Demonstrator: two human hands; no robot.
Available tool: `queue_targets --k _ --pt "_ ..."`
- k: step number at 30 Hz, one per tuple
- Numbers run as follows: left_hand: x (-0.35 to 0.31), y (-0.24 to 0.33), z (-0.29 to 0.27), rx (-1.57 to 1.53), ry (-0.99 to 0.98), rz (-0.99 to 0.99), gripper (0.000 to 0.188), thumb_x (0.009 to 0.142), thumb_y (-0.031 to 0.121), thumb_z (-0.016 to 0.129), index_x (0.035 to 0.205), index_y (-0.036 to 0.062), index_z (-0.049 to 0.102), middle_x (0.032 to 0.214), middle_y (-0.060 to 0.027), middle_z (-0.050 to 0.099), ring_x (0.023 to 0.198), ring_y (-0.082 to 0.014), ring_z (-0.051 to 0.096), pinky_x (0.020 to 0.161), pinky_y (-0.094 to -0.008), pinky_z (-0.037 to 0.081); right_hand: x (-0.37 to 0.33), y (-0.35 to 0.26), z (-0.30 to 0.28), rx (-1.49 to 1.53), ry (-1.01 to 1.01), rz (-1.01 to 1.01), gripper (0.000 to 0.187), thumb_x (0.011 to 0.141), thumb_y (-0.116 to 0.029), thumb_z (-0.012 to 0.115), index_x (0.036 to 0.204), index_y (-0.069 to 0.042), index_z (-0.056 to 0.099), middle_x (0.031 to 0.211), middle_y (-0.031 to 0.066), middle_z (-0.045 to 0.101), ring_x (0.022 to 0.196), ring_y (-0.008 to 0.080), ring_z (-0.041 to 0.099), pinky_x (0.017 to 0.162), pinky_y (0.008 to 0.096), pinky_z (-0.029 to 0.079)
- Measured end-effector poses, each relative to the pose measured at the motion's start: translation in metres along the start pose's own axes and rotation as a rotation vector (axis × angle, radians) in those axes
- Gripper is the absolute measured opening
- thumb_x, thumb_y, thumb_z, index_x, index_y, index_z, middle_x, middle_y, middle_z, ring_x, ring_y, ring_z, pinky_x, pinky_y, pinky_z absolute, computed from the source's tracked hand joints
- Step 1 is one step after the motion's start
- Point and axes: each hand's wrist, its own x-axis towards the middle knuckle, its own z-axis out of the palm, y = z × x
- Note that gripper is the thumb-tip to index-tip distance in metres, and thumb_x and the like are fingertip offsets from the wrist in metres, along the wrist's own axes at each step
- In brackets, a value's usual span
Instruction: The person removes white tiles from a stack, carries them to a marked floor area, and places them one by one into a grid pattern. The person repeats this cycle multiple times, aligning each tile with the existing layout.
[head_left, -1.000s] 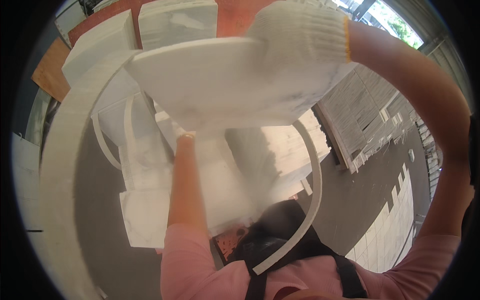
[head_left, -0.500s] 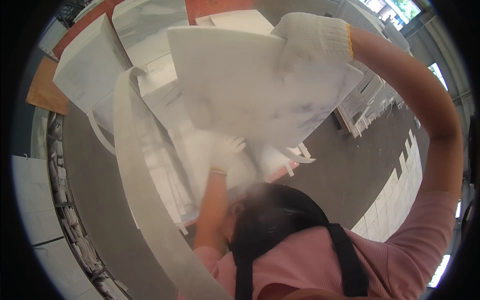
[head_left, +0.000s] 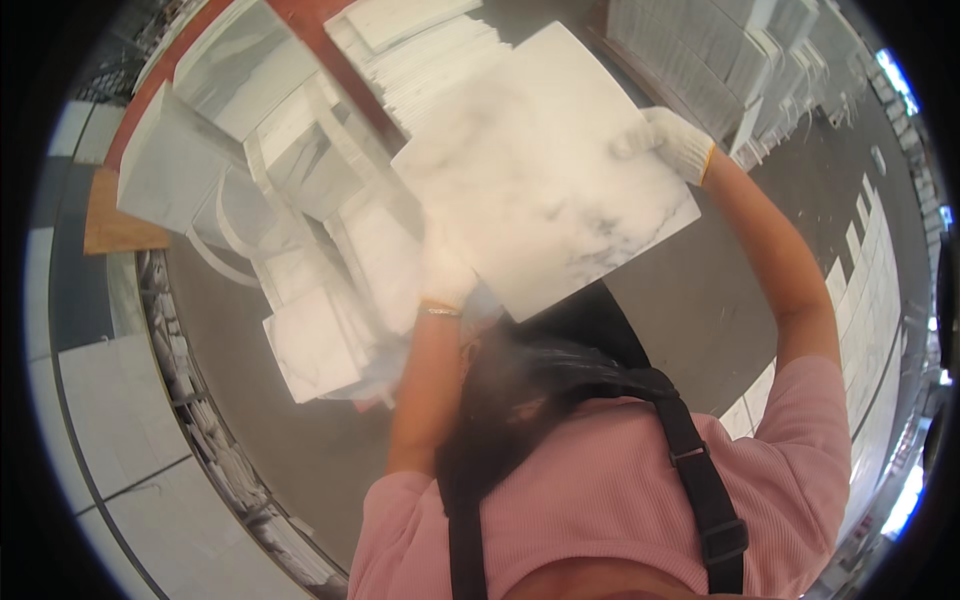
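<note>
A large white marble tile (head_left: pixel 545 175) with grey veins is held up in front of me, its broad face in view. My right hand (head_left: pixel 672 143), in a white knit glove, is closed on its right edge, thumb on the face. My left hand (head_left: pixel 447 272), gloved as well, is at the tile's lower left edge; it is pale and blurred, but appears to be gripping there. Behind the tile, to the left, lie more marble tiles (head_left: pixel 375 250) and curved pale strips (head_left: pixel 272 190).
A stack of thin white tiles (head_left: pixel 430 65) lies at the back, beside a red beam (head_left: pixel 345 75). More upright slabs (head_left: pixel 690 50) stand at the far right. A wooden board (head_left: pixel 120 215) is at far left. Tiles cover parts of the grey floor (head_left: pixel 260 420).
The tile has turned and moved right, its veined face now more fully in view. My right hand has come down and right from its top edge. My left hand now meets the tile's edge.
</note>
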Motion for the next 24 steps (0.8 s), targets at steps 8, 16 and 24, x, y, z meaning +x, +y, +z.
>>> queue_targets --k 8,16,24 --pt "0.008 -0.035 0.064 0.12 -0.001 -0.458 0.069 0.105 0.056 0.047 0.151 0.0046 0.043 0.154 -0.0175 0.048 0.141 -0.0384 0.045 0.116 -0.06 0.037 -0.131 0.134 -0.022 0.471 0.322 0.1 0.057 0.076 -0.01 0.083 0.125 0.011 0.064 0.118 0.0181 0.071 0.103 0.0273 0.071 0.098 0.0405 0.056" --pt "0.013 -0.069 0.065 0.832 -0.527 -0.591 0.064 0.108 0.049 0.047 0.151 0.0028 0.042 0.149 -0.0163 0.052 0.137 -0.0351 0.049 0.113 -0.0513 0.043 -0.261 0.221 0.074 0.778 0.724 0.047 0.05 0.08 -0.008 0.079 0.125 0.01 0.065 0.116 0.0176 0.072 0.101 0.0259 0.072 0.096 0.0395 0.057" --pt "0.002 -0.121 0.061 0.486 -0.568 -1.279 0.058 0.106 0.037 0.055 0.15 0.0008 0.043 0.149 -0.0184 0.052 0.134 -0.0361 0.052 0.113 -0.0509 0.043 -0.346 0.273 0.227 0.973 1.158 -0.075 0.029 0.081 -0.003 0.077 0.109 0.005 0.074 0.101 0.0105 0.076 0.094 0.0185 0.072 0.089 0.0321 0.057"
